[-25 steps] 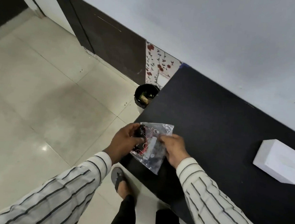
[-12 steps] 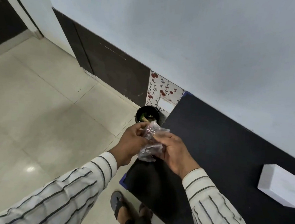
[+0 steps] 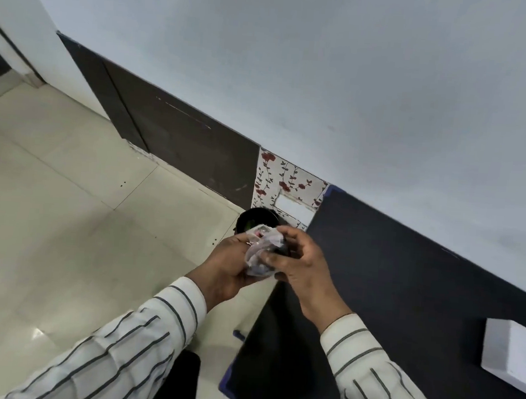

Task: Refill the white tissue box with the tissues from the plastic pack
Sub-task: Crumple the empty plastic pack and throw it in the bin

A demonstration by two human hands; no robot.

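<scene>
Fingers (image 3: 274,257) of my right hand (image 3: 303,270) curl inward over the crumpled plastic pack (image 3: 260,252), with the fingertips pressed into its clear film from the right side. My left hand (image 3: 229,267) meets it from the other side: its fingers wrap round the lower left of the pack, so both of my hands are closed on the same bundle, touching each other across it just left of the frame's centre.

I hold the pack in the air, bunched into a small wad, with bits of red print showing through the wrinkled plastic. Whether any tissues remain inside it I cannot tell. It sits over the left edge of the black table (image 3: 404,305), and directly behind it in the picture is a small black bin (image 3: 255,219) standing on the pale tiled floor (image 3: 65,215) against the wall.

My two forearms rise from the bottom of the frame and converge toward the pack. Both wear striped sleeves (image 3: 124,346), cream with dark lines, and both wrists are bare past the cuffs. My right wrist is bent so that the back of the hand faces up and toward the camera; my left hand is turned with its back toward the lower left.

At the right edge of the frame, well apart from my hands, the white tissue box (image 3: 510,354) rests on the table, partly cut off by the frame. A patch of flowered wallpaper (image 3: 285,182) shows on the wall above the bin.
</scene>
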